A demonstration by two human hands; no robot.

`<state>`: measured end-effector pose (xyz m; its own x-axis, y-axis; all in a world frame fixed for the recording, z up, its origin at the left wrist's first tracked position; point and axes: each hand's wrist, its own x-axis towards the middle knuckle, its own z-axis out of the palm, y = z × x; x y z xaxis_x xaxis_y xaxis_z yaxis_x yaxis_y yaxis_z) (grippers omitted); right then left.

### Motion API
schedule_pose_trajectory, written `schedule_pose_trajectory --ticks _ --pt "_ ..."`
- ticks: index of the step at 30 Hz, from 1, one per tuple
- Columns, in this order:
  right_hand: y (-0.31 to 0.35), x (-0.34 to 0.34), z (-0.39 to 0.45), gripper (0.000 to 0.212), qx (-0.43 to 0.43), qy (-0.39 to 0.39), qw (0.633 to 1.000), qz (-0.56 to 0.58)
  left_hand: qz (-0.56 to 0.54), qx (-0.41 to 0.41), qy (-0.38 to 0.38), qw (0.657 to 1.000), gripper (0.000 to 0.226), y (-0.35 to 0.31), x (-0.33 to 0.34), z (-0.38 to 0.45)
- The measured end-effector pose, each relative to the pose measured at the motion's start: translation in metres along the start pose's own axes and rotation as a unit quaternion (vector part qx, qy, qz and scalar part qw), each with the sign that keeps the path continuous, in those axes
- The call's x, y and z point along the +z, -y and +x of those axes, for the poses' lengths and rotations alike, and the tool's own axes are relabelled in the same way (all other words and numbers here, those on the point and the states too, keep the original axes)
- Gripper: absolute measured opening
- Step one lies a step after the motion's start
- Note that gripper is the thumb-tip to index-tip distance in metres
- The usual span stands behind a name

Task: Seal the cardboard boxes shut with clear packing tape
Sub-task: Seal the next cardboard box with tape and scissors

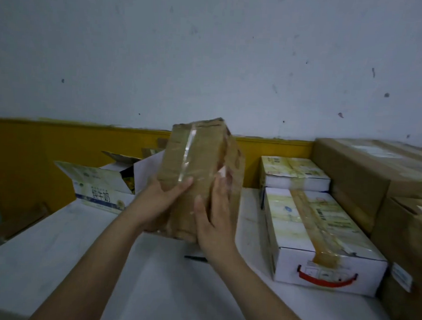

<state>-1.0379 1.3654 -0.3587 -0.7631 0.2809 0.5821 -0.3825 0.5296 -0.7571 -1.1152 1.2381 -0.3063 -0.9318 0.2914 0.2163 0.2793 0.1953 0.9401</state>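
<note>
Both hands hold one brown cardboard box (199,169) upright above the white surface (78,246). Left hand (164,196) grips the box's lower left side, fingers curled across the front face, fingertips touching a strip of clear packing tape (188,153) that runs lengthwise along that face. Right hand (214,223) lies flat against the box's right side, fingers straight and pointing up, thumb on the front face. The box is tilted slightly, its top leaning away toward the wall.

Large brown carton (375,173) stands at the far right against the wall, with a second brown carton (408,243) in front of it at the frame edge. White milk carton (323,241) with a red handle (326,279) lies on the surface just right of the held box; a band of tape runs along its top and down over its near end. A smaller white carton (294,174) sits behind it, also taped. Open white carton (98,188) with raised flaps rests on the surface to the left, behind the left hand. A yellow band (59,147) runs along the lower wall.
</note>
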Motion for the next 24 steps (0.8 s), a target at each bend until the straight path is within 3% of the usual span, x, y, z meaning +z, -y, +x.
schedule_pose_trajectory --ticks 3,5,7,9,12,17,21,24 --pt "-0.018 -0.005 0.008 0.068 0.014 0.004 1.0 0.019 -0.02 -0.024 -0.083 0.996 0.088 0.014 -0.004 0.009" --pt "-0.036 -0.015 0.029 0.097 0.129 -0.027 0.991 -0.019 0.011 -0.026 -0.124 0.992 0.092 0.026 -0.01 0.012" --pt "-0.051 -0.022 0.047 0.129 0.261 0.032 0.965 0.009 0.016 -0.04 -0.128 0.991 0.112 0.032 -0.017 0.015" --pt "-0.06 -0.023 0.058 0.125 0.318 0.078 0.939 0.105 0.017 -0.044 -0.122 0.991 0.118 0.047 -0.026 0.023" --pt "-0.059 -0.016 0.063 0.1 0.31 0.057 0.94 0.132 0.03 -0.052 -0.143 0.988 0.117 0.059 -0.032 0.025" --pt "-0.057 -0.011 0.055 0.096 0.28 0.002 0.952 0.124 0.012 -0.024 -0.127 0.991 0.079 0.044 -0.027 0.008" --pt "-0.043 -0.026 0.059 0.1 0.253 -0.053 0.964 0.068 0.002 -0.033 -0.126 0.991 0.099 0.039 -0.018 0.014" --pt "-0.023 -0.048 0.067 0.094 0.222 -0.067 0.973 -0.003 -0.008 -0.065 -0.169 0.983 0.082 0.02 -0.001 0.02"
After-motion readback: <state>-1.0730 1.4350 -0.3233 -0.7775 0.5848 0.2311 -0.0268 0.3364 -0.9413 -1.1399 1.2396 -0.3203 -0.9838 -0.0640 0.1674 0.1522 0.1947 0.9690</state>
